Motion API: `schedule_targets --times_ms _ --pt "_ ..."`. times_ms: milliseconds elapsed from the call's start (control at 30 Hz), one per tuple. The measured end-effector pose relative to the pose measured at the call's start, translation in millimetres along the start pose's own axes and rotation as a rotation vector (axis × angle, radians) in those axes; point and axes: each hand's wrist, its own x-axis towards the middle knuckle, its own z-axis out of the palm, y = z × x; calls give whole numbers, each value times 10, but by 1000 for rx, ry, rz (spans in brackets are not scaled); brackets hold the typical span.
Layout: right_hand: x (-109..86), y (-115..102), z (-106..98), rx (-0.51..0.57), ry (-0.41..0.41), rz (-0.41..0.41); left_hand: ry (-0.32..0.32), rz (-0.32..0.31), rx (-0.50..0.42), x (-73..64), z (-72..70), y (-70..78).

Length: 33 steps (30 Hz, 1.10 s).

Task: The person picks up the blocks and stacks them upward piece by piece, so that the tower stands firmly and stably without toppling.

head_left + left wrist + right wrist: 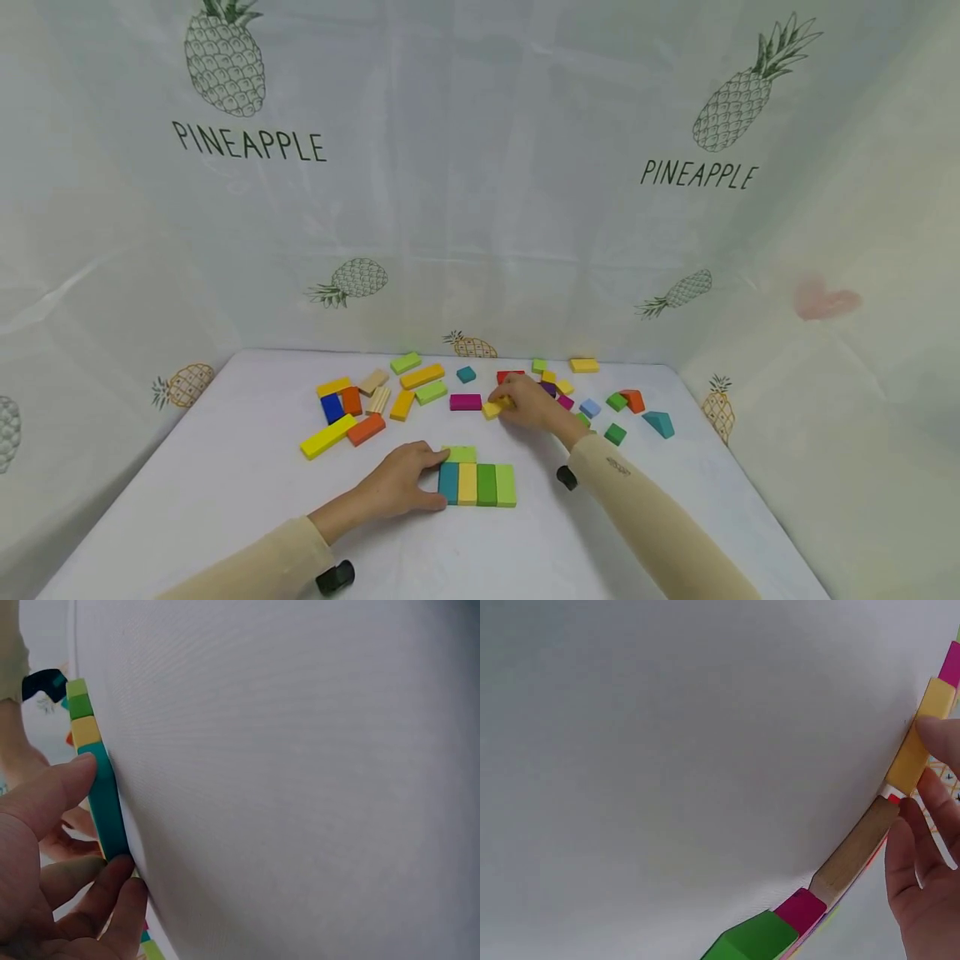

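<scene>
Four blocks stand side by side near the table's middle: teal (447,483), yellow (467,484), green (487,485) and light green (506,486). A second light green block (460,454) lies crosswise along their far side. My left hand (401,483) holds the teal block by its two ends, thumb at the near end and fingertips at the far end. Farther off, my right hand (531,402) pinches a yellow block (919,742) between thumb and fingers, low over the table. A magenta block (466,402) lies just left of it.
Loose blocks lie scattered across the far left, among them a long yellow block (327,437) and an orange one (366,430). Smaller pieces spread at the far right, including a teal triangular block (659,424). A pineapple-print cloth (480,208) hangs behind the white table (247,467).
</scene>
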Motion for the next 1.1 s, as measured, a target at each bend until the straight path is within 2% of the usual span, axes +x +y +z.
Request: schedule_targets --times_ms 133,433,767,1100 --pt "-49 -7 5 -19 -6 -36 -3 0 0 -2 0 7" --pt "-213 -93 13 -18 -36 -43 -1 0 11 3 3 8" --pt "-433 -211 -3 105 -69 -27 -2 -9 16 14 6 -3" --pt "-507 -229 26 167 -128 -33 -11 -16 13 7 9 1"
